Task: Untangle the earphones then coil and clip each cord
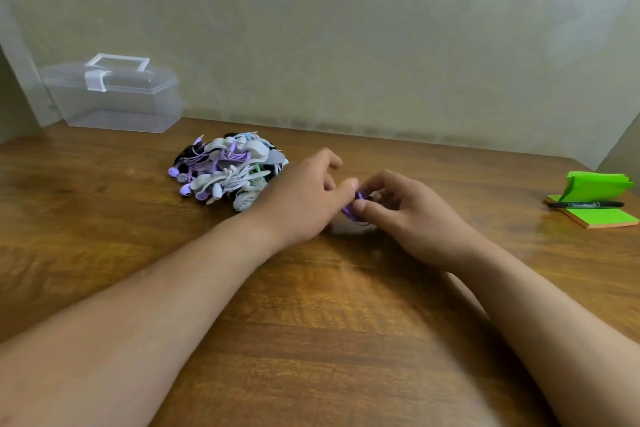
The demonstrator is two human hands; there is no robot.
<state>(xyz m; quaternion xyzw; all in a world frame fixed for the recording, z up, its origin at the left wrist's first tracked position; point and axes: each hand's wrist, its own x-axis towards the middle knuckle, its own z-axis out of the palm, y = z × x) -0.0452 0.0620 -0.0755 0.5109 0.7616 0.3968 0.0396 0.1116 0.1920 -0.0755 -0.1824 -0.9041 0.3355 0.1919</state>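
Observation:
A pile of earphones [227, 168], purple, white and black, with pale clips around coiled cords, lies on the wooden table [311, 305] left of centre. Just right of the pile, my left hand [308, 198] and my right hand [408, 208] meet over the table. Both pinch a purple earphone cord [353, 210] between thumbs and fingertips. Only a short loop of that cord shows between the fingers; the rest is hidden inside the hands. A pale blurred shape lies on the table under the hands.
A clear plastic box [114, 97] with a lid and handle stands at the back left against the wall. At the right edge lie green sticky-note pads [602, 215] with a black marker [585, 205] on them.

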